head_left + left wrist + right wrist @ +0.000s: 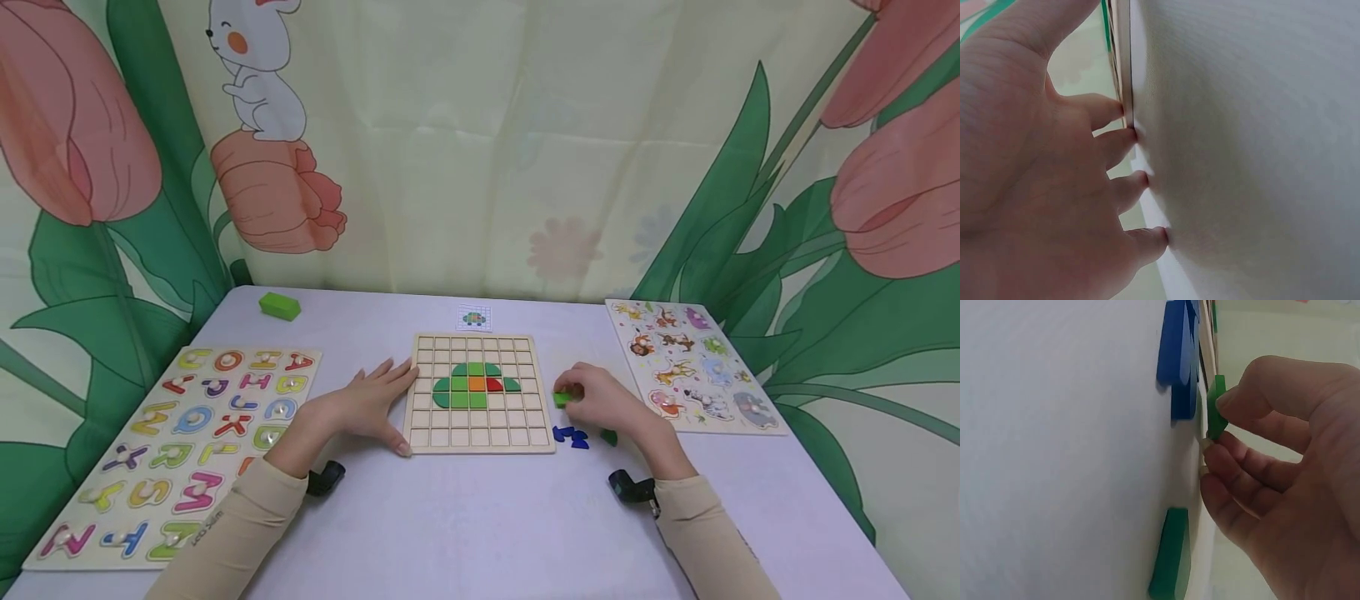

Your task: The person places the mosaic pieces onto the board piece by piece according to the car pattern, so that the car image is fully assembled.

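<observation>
In the head view a wooden grid board (517, 433) lies mid-table, bearing green, orange and red pieces grouped near its centre. My left hand (367, 404) rests with spread fingers against the board's left edge; the left wrist view shows its fingertips touching the tabletop. To the right of the board, my right hand (603, 400) pinches a light green block (1216, 406) between thumb and fingers, close to the table. Several dark blue pieces (572, 436) lie just below that hand. A dark green piece (1171, 553) lies nearer the wrist, apart from the fingers.
Behind the board lies a small picture card (474, 317) with a turtle-like pattern. A letter puzzle board (168, 417) covers the left side, partly under the left forearm. An animal puzzle board (693, 367) lies at the right. One green block (280, 306) sits at the back left.
</observation>
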The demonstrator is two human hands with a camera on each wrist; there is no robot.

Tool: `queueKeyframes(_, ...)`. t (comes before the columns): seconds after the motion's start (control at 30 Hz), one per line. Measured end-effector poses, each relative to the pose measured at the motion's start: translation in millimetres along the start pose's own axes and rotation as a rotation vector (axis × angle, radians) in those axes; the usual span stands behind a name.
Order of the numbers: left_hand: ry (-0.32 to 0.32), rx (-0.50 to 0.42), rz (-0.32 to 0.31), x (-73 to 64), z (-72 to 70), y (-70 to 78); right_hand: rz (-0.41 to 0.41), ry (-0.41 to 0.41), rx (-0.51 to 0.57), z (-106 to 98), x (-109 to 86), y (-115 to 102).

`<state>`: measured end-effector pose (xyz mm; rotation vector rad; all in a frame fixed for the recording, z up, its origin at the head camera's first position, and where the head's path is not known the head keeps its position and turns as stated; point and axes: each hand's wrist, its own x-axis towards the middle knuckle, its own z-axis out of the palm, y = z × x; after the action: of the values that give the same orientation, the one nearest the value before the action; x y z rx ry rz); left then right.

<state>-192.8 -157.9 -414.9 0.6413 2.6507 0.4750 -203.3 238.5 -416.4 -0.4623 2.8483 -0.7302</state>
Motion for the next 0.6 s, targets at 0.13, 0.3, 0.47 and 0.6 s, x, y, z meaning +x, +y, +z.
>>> queueKeyframes(0.13, 0.0, -0.004, -0.003, -0.3, 0.4, 0.4, -0.001, -0.009, 0.026, 2.1, 1.1, -5.2)
queueKeyframes(0.3, 0.001, -0.002, -0.001, 0.3, 1.1, 0.6, -0.02, -0.016, 0.053, 3.9, 2.0, -12.8)
queueKeyframes(0.47, 0.002, 0.0, -0.005, 0.0, 0.2, 1.0, -0.062, -0.003, 0.073, 5.5, 3.0, -21.2)
queueKeyframes(0.6, 0.002, -0.001, -0.004, -0.4, 0.2, 1.0, -0.096, 0.001, 0.095, 6.7, 4.2, -30.4)
